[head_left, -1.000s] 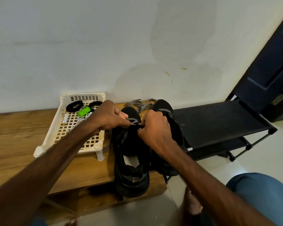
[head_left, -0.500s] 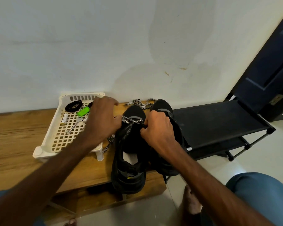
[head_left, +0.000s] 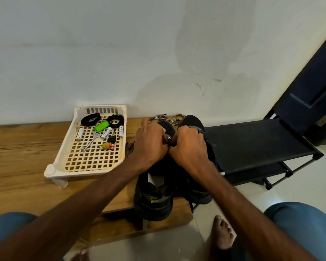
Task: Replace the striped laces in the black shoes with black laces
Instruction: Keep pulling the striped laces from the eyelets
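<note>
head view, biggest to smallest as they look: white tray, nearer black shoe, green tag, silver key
1. white plastic lattice tray
2. nearer black shoe
3. silver metal key and green plastic tag, too alike to rank

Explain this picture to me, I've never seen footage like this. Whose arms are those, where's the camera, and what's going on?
There is no machine here: a person wears one wide-angle camera on the head, so you look down along their own arms. The left hand and right hand meet over a pair of black shoes standing on a wooden bench. They appear to pinch the striped lace between them; most of it lies loose behind the shoes. Beside the shoes, a white tray holds two coiled black laces, a green tag, batteries and a key. A black rack stands to the right.
</note>
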{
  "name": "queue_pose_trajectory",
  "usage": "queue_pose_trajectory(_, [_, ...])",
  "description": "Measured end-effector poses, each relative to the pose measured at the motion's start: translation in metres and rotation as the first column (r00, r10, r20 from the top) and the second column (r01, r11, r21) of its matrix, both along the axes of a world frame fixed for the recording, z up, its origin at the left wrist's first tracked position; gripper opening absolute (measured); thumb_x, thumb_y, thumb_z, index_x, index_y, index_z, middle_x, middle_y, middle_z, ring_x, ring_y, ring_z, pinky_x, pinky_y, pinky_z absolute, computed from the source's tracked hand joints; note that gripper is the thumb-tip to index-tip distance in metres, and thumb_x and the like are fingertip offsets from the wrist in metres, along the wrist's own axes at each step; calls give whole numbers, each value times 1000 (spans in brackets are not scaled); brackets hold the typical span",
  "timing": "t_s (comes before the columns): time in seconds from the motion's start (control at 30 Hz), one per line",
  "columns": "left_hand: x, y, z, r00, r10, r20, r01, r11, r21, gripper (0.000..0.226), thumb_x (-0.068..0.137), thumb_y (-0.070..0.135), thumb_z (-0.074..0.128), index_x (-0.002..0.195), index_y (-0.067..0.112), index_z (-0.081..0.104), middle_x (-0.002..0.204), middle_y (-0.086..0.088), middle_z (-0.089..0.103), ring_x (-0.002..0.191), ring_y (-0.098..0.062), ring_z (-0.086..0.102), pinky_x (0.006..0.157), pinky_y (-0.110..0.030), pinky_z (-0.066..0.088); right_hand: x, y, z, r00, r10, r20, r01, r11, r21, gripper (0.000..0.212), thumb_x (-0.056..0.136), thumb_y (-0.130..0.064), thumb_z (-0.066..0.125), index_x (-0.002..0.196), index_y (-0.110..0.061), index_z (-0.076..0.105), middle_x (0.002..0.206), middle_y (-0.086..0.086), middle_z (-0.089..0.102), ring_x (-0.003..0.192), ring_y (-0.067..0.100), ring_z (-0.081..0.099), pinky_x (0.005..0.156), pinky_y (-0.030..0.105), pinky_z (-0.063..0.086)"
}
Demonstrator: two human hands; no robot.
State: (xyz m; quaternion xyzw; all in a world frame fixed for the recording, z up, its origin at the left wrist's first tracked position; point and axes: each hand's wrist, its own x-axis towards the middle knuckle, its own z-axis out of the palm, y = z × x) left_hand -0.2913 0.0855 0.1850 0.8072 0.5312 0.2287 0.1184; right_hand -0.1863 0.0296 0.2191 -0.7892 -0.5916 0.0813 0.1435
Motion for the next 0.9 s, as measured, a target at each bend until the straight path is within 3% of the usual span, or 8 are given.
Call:
queue_pose_trajectory(0.07, [-3, 4, 2, 999, -38, 24, 39, 996, -74, 10, 81, 19, 80, 90, 18, 83, 117, 6, 70, 121, -18, 47, 93, -22, 35, 0, 0, 1, 1000, -1, 7, 1, 1000, -4, 18, 83, -15, 72, 101, -10, 73, 93, 12, 69, 91, 33, 69, 77, 39, 60])
queue_pose_trajectory(0.17, [-14, 13, 13, 990, -63, 124, 92, 967, -237, 11, 77, 15, 83, 87, 12, 84, 110, 1, 76, 111, -15, 64, 91, -23, 50, 0, -1, 1, 1000, -13, 11, 13, 1000, -8, 21, 84, -14, 73, 105, -11, 73, 98, 11, 69, 95, 33, 68, 78, 37, 58])
queue_pose_trajectory(0.27, [-29, 19, 23, 943, 52, 328, 93, 908, -410, 24, 69, 17, 91, 90, 10, 83, 107, 3, 77, 98, -9, 70, 78, -21, 54, 0, -2, 0, 1000, -18, 19, 18, 1000, -4, 24, 87, -16, 74, 110, -11, 70, 104, 11, 69, 100, 33, 67, 80, 38, 57])
queue_pose_trajectory(0.37, [-39, 21, 24, 904, 152, 400, 94, 841, -533, 28, 67, 14, 93, 91, 6, 82, 112, 2, 76, 102, -11, 68, 82, -28, 55, -4, -2, 0, 1000, -7, 14, 7, 1000, -1, 26, 87, -17, 74, 112, -12, 69, 107, 11, 69, 102, 33, 67, 80, 39, 57])
queue_pose_trajectory(0.47, [-38, 22, 24, 936, 38, 350, 134, 881, -454, 19, 69, 17, 92, 85, 13, 83, 116, 2, 74, 105, -12, 66, 75, -22, 50, -3, -2, 0, 1000, -7, -6, 8, 1000, 1, 26, 86, -18, 74, 112, -13, 70, 107, 11, 70, 102, 33, 67, 83, 40, 59])
queue_pose_trajectory(0.6, [-22, 15, 12, 995, -91, 47, 100, 970, -224, 13, 77, 30, 85, 89, 26, 83, 124, 3, 70, 122, -19, 57, 102, -37, 45, 2, -4, -1, 995, -26, -99, 27, 1000, 5, 19, 85, -21, 77, 103, -16, 76, 97, 6, 73, 96, 27, 70, 83, 39, 61])
queue_pose_trajectory(0.67, [-13, 9, 6, 997, -59, -49, 51, 987, -152, 16, 78, 33, 82, 93, 28, 82, 128, 2, 66, 126, -22, 48, 105, -38, 38, 3, -5, -2, 992, -27, -125, 29, 999, 14, 18, 85, -22, 78, 103, -16, 76, 96, 5, 74, 96, 26, 71, 83, 39, 61])
queue_pose_trajectory(0.9, [-10, 12, -7, 994, -58, 88, 70, 987, -143, 10, 80, 27, 81, 90, 27, 82, 126, 7, 69, 129, -18, 49, 108, -32, 26, 5, -8, -5, 989, -27, -145, 34, 999, 41, 26, 88, -25, 77, 112, -16, 74, 101, 3, 74, 101, 24, 70, 89, 38, 59])
